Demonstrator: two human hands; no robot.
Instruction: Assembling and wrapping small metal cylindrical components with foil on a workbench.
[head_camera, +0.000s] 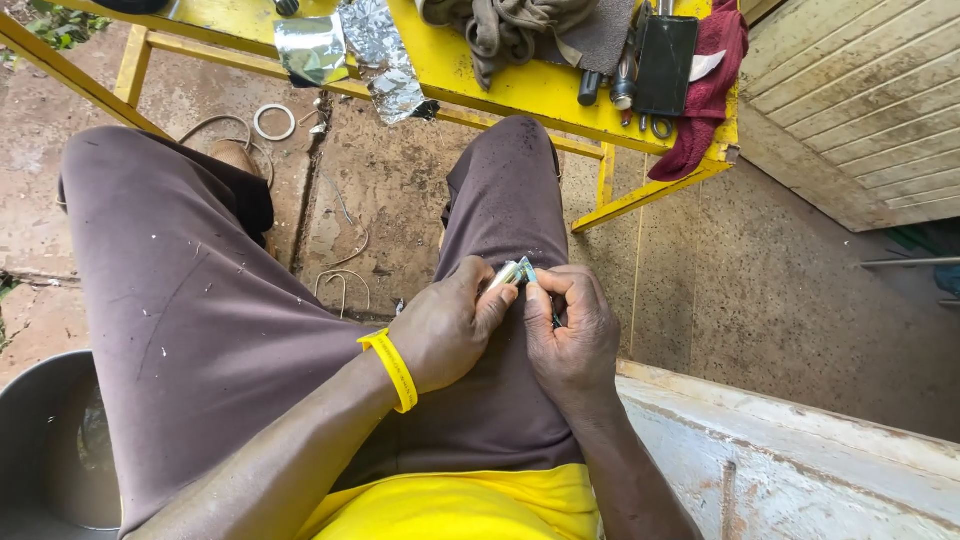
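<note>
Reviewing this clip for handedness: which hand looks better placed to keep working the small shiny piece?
Probably the right hand: its fingertips pinch the small shiny piece from above, while the left hand steadies it from the side.

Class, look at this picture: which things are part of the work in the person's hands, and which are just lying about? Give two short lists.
In hand:
left hand
right hand
small silvery piece pinched between both hands

Lying about:
foil on the yellow table
grey cloth
red cloth
black case
white ring on the ground
grey tub

small pale object (517, 271) mostly hidden by hands (510, 325)
</note>
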